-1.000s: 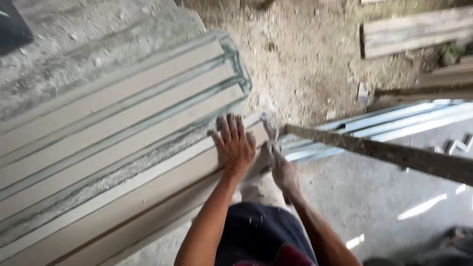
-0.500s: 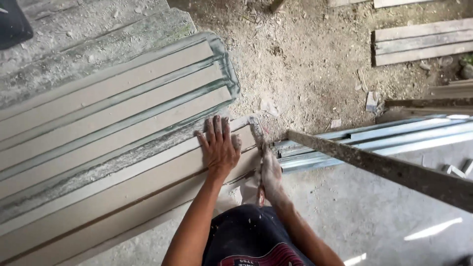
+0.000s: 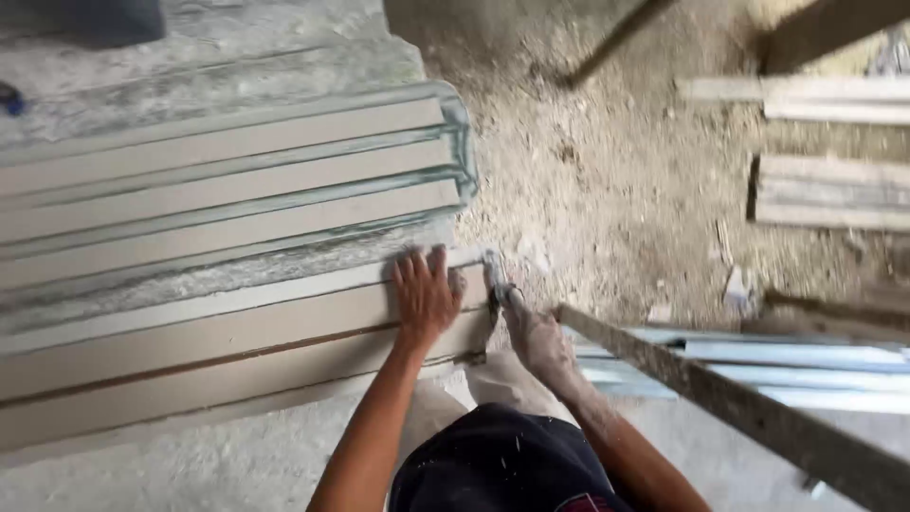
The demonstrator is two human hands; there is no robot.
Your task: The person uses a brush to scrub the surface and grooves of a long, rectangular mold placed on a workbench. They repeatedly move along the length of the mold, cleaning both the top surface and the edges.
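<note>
On dusty ground lie long beige panels [image 3: 218, 322] — ribbed, greenish at the edges, side by side. Left hand [image 3: 425, 296] rests flat, fingers spread, near their right end. Right hand [image 3: 536, 339] grips a small tool [image 3: 493, 275] at the panel's end — just beside the left.

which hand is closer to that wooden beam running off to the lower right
Right. The right hand works at the end of the stacked boards, almost touching the upper end of the wooden beam. The left hand lies flat on the boards, farther from it.
</note>
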